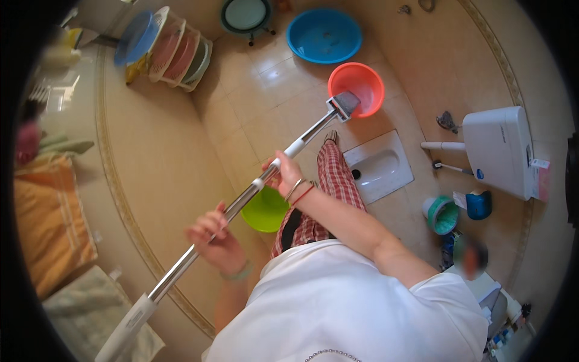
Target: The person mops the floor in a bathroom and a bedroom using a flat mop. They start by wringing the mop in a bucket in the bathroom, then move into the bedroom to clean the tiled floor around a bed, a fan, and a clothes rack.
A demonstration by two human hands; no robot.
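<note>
Two hands on one long metal mop pole (241, 202), angled from the lower left of the view up toward the middle of the tiled floor (265, 102). Left hand (218, 241) low on the shaft, fingers curled around it, a pale green bracelet at the wrist. Right hand (284, 175) higher up, wrapped shut over the white collar section, bangles at the wrist. Just beyond the right hand, a lime-green basin (264, 210) on the floor beside a leg in red checked trousers (partly hidden by the arm). Farther out, the grey mop head (344, 105) hanging at the near rim of the orange basin (357, 87), touching or just over it, hard to say which. Likely trouble: a push forward could tip or shove that light basin across the tiles; a swing to the right could drop the head into the squat toilet pan (379, 166). Behind, the pole's tail end close to folded cloth at the lower left, easy to snag. Farthest, a blue basin (324, 35) and a rack of coloured plates (175, 51) along the wall, within reach of a careless sweep.
</note>
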